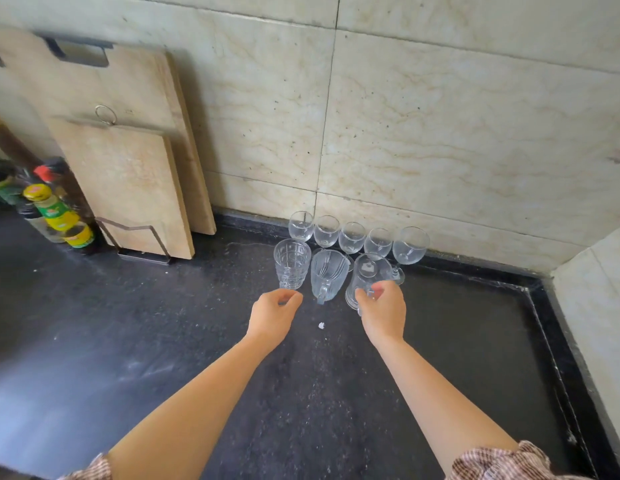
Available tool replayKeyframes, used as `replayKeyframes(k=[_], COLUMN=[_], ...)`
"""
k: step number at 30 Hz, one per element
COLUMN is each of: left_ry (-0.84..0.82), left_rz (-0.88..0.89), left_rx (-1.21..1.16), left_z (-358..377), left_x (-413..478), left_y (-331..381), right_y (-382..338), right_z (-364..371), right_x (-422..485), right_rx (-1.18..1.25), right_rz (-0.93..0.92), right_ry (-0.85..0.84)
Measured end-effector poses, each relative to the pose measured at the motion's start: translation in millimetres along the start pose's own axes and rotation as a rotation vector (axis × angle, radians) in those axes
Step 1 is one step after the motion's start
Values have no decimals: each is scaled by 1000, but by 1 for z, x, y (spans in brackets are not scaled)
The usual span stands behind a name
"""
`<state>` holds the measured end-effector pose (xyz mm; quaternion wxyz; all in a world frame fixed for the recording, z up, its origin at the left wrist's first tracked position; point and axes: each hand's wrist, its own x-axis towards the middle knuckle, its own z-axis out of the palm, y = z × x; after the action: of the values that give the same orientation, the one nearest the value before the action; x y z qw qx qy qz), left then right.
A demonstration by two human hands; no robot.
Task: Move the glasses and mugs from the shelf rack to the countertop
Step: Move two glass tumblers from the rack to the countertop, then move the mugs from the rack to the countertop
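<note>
Several clear wine glasses (352,237) stand in a row against the wall on the dark countertop (163,341). In front of them stand three glass mugs, all upright. My left hand (275,315) has its fingers curled on the handle of the left patterned mug (292,263). The ribbed middle mug (329,273) stands free between my hands with its handle towards me. My right hand (383,311) pinches the handle of the right smooth mug (365,275). The shelf rack is out of view.
Two wooden cutting boards (128,161) lean on the wall at the left in a wire holder. Beside them stand bottles with yellow labels (59,216). A raised black rim (544,306) bounds the counter at the right. A white crumb (321,325) lies between my hands.
</note>
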<state>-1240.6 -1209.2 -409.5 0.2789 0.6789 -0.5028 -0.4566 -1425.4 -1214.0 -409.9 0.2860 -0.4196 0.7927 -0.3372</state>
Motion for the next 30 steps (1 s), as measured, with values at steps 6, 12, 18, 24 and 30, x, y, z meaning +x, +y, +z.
replayKeyframes(k=[6,12,18,24,30], left_ry=[146,292,527,787,1014], left_rz=[70,90,-13,-198,-399], left_rx=[157,432,562,593,611], left_z=[-92,-216,-331,-423,-496], left_x=[-42,-125,-259,-425,-581], left_y=[-12,-59,-133,-216,-282], right_y=[-59,-131,-186,-226,-248], right_z=[41,96,147,188,220], right_x=[-63,-170,-331,-526,-706], right_rx=[-176,-315,-433,-465,-434], right_rz=[-332,-705,-1000,-1342,-1612], right_ry=[-304,-515,-663,-746,-799])
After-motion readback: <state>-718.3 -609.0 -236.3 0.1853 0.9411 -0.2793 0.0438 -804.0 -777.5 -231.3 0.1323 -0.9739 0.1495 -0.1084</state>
